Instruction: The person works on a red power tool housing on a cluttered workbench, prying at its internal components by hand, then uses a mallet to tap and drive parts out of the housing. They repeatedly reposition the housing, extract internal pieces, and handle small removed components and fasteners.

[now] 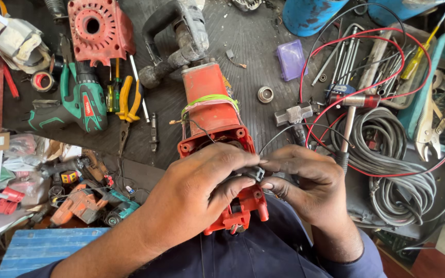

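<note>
Dark ribbed surface (pixel 263 46) fills the view, crowded with tools.

Red power-tool body (pixel 215 116), largest item, runs from centre toward 6 o'clock, its grey handle end at 12 o'clock, its open red housing end lying against the person's dark blue clothing. Green and pink bands wrap its middle.

Left hand (pixel 202 188), coming in from 7 o'clock, lies over the open end of the red body, fingers curled down, thumb and forefinger pinched on a small black part (pixel 256 172).

Right hand (pixel 307 180), from 5 o'clock, meets it at centre; fingertips closed on the same black part from the opposite side. A thin black wire leads away from that spot toward 2 o'clock.

Coil of grey cable (pixel 392 154) at 3 o'clock, red wire (pixel 366 87) looped over it.

Green cordless drill (pixel 81 103) at 10 o'clock, lying flat.

Red round-holed casing (pixel 99 28) at 11 o'clock, above the drill.

Orange and teal tool (pixel 91 203) at 8 o'clock, near the left forearm.

Yellow-handled pliers (pixel 128 100) just beside the drill, toward centre.

Hammer with red-banded head (pixel 354 110) at 2 o'clock, on the cable.

Purple plastic box (pixel 290 59) at 1 o'clock.

Small metal ring (pixel 265 94) between box and red body.
</note>
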A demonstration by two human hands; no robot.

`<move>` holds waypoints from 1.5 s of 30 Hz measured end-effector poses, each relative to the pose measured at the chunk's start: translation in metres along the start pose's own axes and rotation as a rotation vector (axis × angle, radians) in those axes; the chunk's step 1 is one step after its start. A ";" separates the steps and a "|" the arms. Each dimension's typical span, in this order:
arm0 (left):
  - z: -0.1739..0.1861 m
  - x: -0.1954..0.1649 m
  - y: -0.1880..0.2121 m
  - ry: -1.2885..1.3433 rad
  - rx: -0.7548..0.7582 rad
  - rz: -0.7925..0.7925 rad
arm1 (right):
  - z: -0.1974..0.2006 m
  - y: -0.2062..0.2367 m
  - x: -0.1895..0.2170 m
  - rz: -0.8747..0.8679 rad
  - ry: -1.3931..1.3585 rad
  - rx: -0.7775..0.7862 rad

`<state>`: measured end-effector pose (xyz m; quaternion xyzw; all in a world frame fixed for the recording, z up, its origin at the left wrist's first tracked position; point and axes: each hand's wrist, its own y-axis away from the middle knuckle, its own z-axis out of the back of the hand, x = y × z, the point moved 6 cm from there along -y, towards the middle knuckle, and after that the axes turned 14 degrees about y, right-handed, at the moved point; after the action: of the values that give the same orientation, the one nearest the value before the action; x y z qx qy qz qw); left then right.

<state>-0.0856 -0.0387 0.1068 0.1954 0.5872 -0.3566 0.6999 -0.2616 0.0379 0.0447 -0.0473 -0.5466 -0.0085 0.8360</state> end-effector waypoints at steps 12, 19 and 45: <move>-0.008 0.010 0.007 -0.300 -0.006 -0.002 | -0.002 -0.022 0.000 -0.077 0.255 -0.015; -0.008 0.015 0.008 -0.302 0.020 -0.002 | -0.014 -0.014 -0.040 -0.305 -0.097 -0.054; -0.003 -0.002 0.011 -0.614 0.175 0.002 | -0.047 -0.022 -0.081 -0.366 -0.379 0.286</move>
<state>-0.0797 -0.0281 0.1062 0.1385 0.3155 -0.4473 0.8253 -0.2530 0.0092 -0.0465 0.1696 -0.6881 -0.0727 0.7018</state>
